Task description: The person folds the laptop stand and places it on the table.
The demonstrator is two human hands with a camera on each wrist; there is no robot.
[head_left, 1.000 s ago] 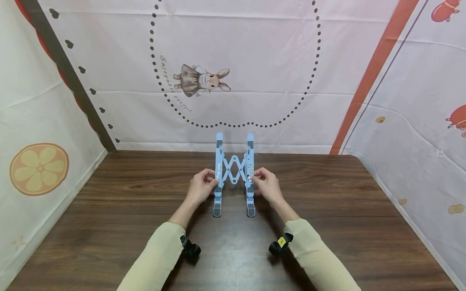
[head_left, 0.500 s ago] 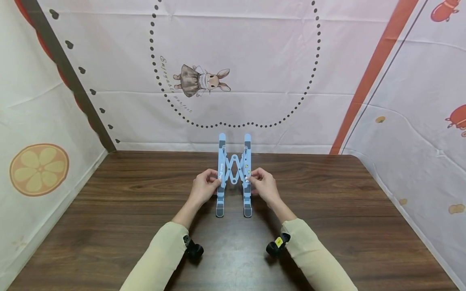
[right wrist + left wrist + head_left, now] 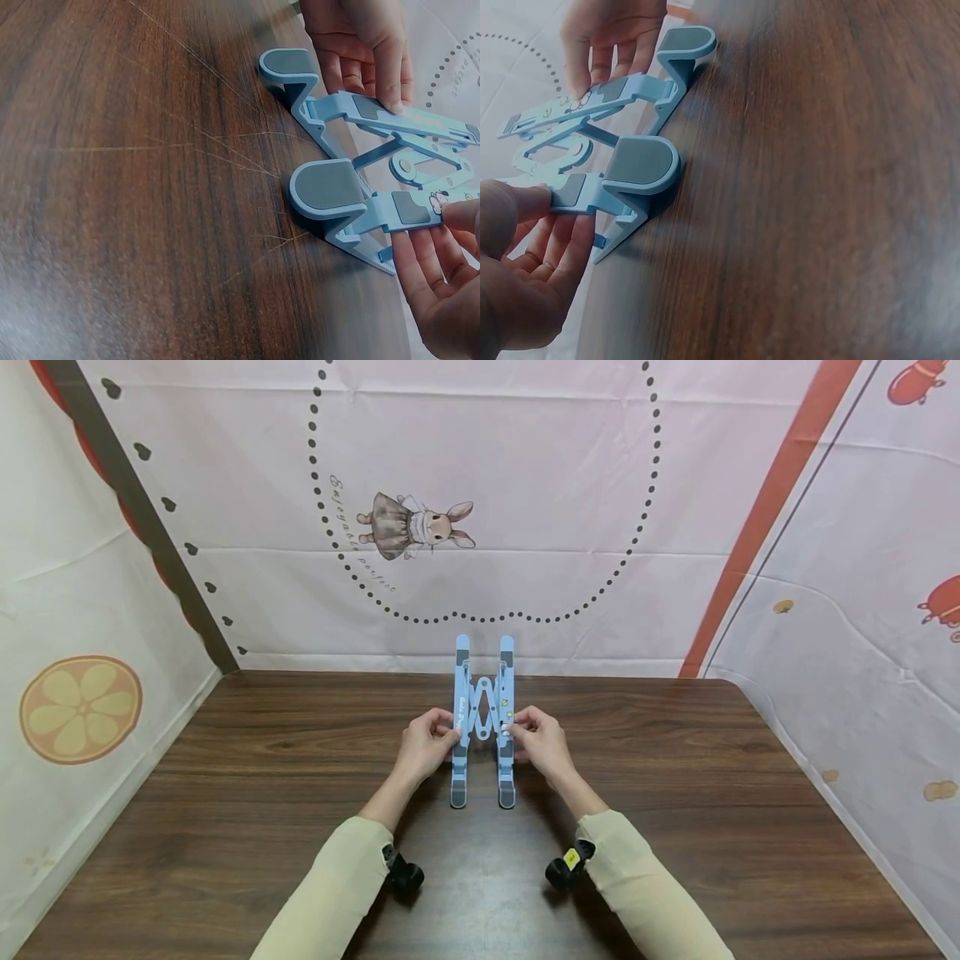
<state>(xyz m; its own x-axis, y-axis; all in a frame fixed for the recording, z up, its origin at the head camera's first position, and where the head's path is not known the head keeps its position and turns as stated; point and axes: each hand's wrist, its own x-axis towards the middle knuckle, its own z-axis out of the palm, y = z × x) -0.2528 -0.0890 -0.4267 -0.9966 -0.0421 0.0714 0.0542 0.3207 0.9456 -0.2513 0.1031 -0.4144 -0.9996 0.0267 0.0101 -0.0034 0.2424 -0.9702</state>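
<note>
The left hand (image 3: 426,747) pinched the left rail (image 3: 461,693) of the light-blue folding stand (image 3: 506,685) with thumb (image 3: 531,201) above and fingers (image 3: 574,247) below, and the right hand (image 3: 545,745) pinched the right rail (image 3: 506,756) likewise. The rails stood nearly parallel, crossed links (image 3: 476,713) spanning the narrow gap, and the stand rested on the brown wooden table (image 3: 300,735) toward its far side. Behind hung a pale cloth (image 3: 540,485) printed with a rabbit (image 3: 416,527).
</note>
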